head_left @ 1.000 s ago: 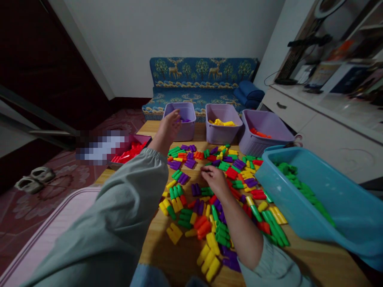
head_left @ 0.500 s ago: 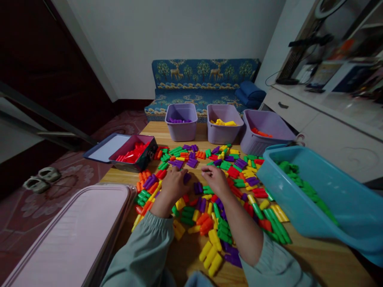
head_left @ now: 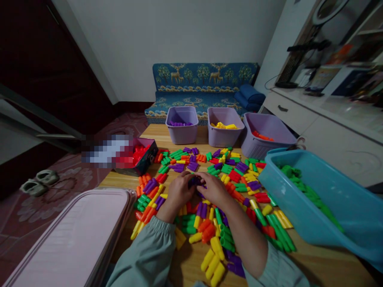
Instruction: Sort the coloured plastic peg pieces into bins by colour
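Both hands' grip (head_left: 196,187) on purple pieces (head_left: 195,181), amid scattered blocks (head_left: 233,175).

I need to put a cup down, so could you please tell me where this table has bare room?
Bare wood shows between the red-piece box and the purple bin, and along the near edge right of the yellow pieces. The middle, around both hands, is crowded with pieces.

Three tubs (head_left: 224,135) stand behind the scattered blocks (head_left: 209,191); a basin (head_left: 329,215) sits right.
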Tool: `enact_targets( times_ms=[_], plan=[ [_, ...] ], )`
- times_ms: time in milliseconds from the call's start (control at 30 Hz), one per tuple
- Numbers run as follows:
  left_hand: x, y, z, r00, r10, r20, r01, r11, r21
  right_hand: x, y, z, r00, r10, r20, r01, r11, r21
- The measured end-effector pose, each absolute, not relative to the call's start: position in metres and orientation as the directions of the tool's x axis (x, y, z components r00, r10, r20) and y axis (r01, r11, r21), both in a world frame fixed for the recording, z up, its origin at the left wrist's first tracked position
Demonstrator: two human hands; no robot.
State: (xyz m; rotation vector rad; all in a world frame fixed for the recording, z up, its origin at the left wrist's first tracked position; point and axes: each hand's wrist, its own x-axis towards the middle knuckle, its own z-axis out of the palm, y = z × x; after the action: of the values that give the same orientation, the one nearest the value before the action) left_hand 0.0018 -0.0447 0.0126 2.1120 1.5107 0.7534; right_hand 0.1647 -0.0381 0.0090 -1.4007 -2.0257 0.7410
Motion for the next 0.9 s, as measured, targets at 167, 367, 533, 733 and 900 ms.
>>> enact_targets(
  times_ms=[167, 367, 533, 733, 900],
  plan=[
    [0.0, -0.04, 0.009, 0.106, 0.965, 0.242, 0.552, -0.259, 0.793, 0.164, -0.038, 0.007, -0.308, 0.942, 0.132, 0.591, 0.298, -0.75],
    [0.004, -0.043, 0.016, -0.018, 0.978, 0.208, 0.325, -0.191, 0.926, 0.158, -0.033, 0.002, -0.216, 0.963, 0.163, 0.408, 0.241, -0.881],
    [0.008, -0.045, 0.014, 0.079, 0.975, 0.208, 0.258, -0.222, 0.94, 0.159, -0.032, 0.005, -0.172, 0.971, 0.169, 0.341, 0.219, -0.914],
    [0.01, -0.04, 0.007, 0.048, 0.995, 0.084, -0.013, -0.083, 0.996, 0.155, -0.036, 0.014, -0.135, 0.979, 0.155, 0.236, 0.184, -0.954],
    [0.009, -0.036, 0.007, -0.037, 0.992, -0.124, -0.271, 0.11, 0.956, 0.163, -0.031, 0.016, -0.094, 0.992, 0.08, 0.321, 0.106, -0.941]
  ],
)
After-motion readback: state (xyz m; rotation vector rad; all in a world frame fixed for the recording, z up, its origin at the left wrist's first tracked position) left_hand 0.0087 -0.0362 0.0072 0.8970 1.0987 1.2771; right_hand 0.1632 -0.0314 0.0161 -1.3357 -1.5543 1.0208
